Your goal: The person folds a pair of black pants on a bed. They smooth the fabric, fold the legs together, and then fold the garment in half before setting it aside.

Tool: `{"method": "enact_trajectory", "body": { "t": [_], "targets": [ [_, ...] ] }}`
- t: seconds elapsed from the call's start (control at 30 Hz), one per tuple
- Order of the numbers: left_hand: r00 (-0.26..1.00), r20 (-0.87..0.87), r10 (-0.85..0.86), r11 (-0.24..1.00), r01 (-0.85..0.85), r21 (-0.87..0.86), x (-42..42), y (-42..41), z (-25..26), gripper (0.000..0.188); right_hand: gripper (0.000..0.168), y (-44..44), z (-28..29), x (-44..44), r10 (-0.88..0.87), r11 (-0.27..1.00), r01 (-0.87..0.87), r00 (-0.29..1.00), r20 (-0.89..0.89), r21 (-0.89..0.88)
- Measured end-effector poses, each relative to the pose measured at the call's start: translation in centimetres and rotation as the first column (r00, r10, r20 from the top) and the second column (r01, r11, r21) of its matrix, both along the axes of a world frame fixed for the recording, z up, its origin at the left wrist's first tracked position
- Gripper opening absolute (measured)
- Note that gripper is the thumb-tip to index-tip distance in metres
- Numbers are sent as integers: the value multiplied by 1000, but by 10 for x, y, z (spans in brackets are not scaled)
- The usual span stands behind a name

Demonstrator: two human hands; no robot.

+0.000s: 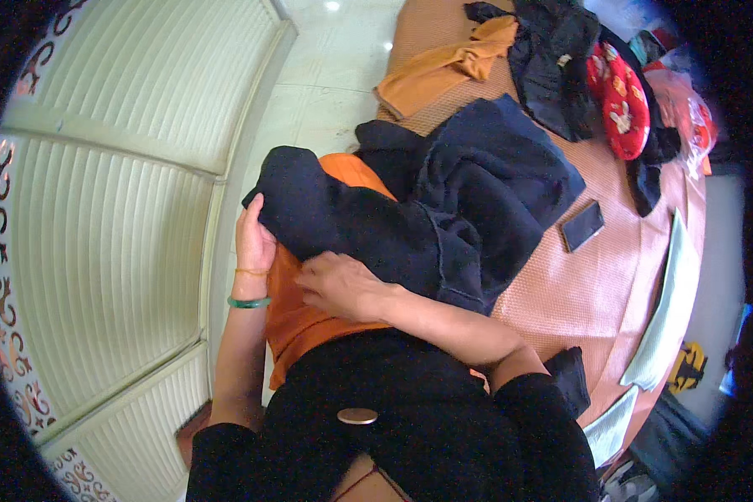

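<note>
Across my lap lies a dark navy garment [376, 226], partly turned so that pale stitched seams show. My left hand [255, 235] grips its left end, with the thumb on top of the dark cloth. Over the garment's near edge is my right hand [342, 285], slightly blurred, its fingers bent against the cloth; whether they pinch it is unclear. Orange cloth [314, 320] covers my lap under both hands, and an orange patch also shows beyond the dark fabric. The garment's bulk [496, 163] spreads right onto the woven mat.
A woven mat [558, 295] covers the surface at right, bearing a smartphone [582, 226], a mustard garment [439, 69], a black garment [552, 69] and a red patterned cloth item [621, 106]. Ribbed cabinet doors [106, 232] stand close at left. Pale floor tiles [326, 81] lie ahead.
</note>
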State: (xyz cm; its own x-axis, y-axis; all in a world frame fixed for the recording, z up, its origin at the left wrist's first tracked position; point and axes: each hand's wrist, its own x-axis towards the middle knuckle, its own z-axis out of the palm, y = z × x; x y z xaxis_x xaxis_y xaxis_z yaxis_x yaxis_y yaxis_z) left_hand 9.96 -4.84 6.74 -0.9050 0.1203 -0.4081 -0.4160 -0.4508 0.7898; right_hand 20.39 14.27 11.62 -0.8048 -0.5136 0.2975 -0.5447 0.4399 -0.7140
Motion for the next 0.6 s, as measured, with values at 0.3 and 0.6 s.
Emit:
{"method": "enact_trajectory", "body": {
  "t": [0.3, 0.6],
  "targets": [
    [961, 267, 73, 815, 97, -571, 61, -96, -34, 38, 23, 103, 2, 19, -367, 913, 361, 930, -7, 190],
    [852, 209, -480, 263, 367, -893, 27, -16, 52, 36, 22, 104, 5, 28, -181, 974, 96, 878, 443, 208]
  ]
}}
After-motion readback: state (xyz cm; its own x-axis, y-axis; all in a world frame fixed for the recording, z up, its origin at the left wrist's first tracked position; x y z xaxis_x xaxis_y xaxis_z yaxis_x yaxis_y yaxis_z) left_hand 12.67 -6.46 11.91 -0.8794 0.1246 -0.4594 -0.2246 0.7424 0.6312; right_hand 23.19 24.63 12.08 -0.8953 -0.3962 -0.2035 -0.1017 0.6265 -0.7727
